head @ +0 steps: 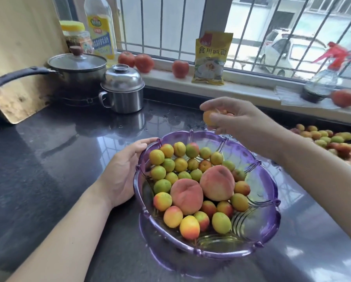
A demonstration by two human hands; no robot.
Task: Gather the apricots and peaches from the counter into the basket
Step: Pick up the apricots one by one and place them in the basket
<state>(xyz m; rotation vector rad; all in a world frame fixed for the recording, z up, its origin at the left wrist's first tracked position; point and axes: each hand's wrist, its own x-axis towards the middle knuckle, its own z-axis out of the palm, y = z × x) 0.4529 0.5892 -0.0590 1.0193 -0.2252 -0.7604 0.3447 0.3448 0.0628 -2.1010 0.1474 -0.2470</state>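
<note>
Right now the right hand hangs just above the far rim of the see-through purple plastic basket. Its fingers are curled around small orange apricots; one shows clearly, and there seem to be more tucked behind it, but I cannot tell how many. The left hand rests flat against the left side of the basket, fingers mostly straight, thumb near the rim, holding nothing.

What could go wrong? The held fruit is over the rim, not over the middle. If the fingers let go here, an apricot could hit the edge and bounce out onto the shiny dark stone counter. The counter looks smooth and a bit wet, so round fruit would roll far. Fruit dropped from up high could also bump the soft fruit below and bruise it. The basket could slide too if the left hand lets go.

Now the counting. Two big pink fuzzy peaches sit in the middle of the basket. Around them lie about twenty-nine little yellow, green and red apricots in the basket. A pile of small fruit still on the counter waits at the far right, too bunched and blurry to count. Three red tomatoes sit clearly on the window ledge.
</note>
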